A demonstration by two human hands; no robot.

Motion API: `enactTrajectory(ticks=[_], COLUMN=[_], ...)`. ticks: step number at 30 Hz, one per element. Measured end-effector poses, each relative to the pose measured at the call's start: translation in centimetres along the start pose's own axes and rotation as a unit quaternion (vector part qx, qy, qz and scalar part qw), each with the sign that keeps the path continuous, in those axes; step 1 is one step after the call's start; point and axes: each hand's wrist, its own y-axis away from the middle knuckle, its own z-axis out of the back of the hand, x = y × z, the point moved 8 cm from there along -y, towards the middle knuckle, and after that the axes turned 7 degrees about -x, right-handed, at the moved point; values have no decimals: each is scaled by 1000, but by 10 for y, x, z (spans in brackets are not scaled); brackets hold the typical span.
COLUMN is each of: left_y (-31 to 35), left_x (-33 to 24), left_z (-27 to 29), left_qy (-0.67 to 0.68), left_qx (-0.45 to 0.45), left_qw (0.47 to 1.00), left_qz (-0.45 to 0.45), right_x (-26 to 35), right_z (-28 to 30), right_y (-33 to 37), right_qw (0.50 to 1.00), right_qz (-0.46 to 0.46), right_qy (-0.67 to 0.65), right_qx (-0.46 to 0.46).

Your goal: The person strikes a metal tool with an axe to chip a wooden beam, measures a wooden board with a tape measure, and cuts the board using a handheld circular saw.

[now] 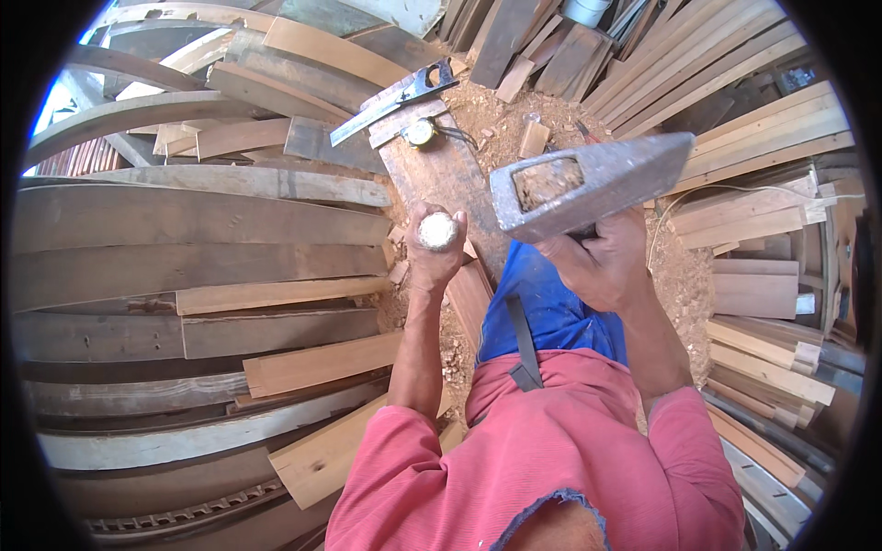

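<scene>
My right hand is closed around the handle of a hammer, raised close to the camera. Its heavy grey steel head tapers toward the right, and the wooden handle end shows in its rectangular eye. Left of it, my left hand grips an upright round handle with a whitish, worn end; the rest of that tool is hidden below the fist. The hammer head and the round handle are apart. Beneath both hands runs a brown wooden board.
On the board's far end rest a handsaw and a round tape measure. Stacked planks crowd the left side; more timber lies at right. Wood chips cover the floor. A white bucket stands at the back.
</scene>
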Motion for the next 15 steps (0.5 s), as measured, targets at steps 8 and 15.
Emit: enactTrajectory(ticks=[8, 15], left_y=[31, 23], left_x=[-24, 2], left_z=[-22, -7], left_qy=[-152, -136], left_qx=[79, -33], left_qw=[948, 981], left_qz=[-267, -131], right_x=[-12, -22], right_z=[-33, -41], right_y=[21, 26], right_qw=[969, 962], right_qz=[137, 8], right_qy=[185, 189], right_qx=[89, 195])
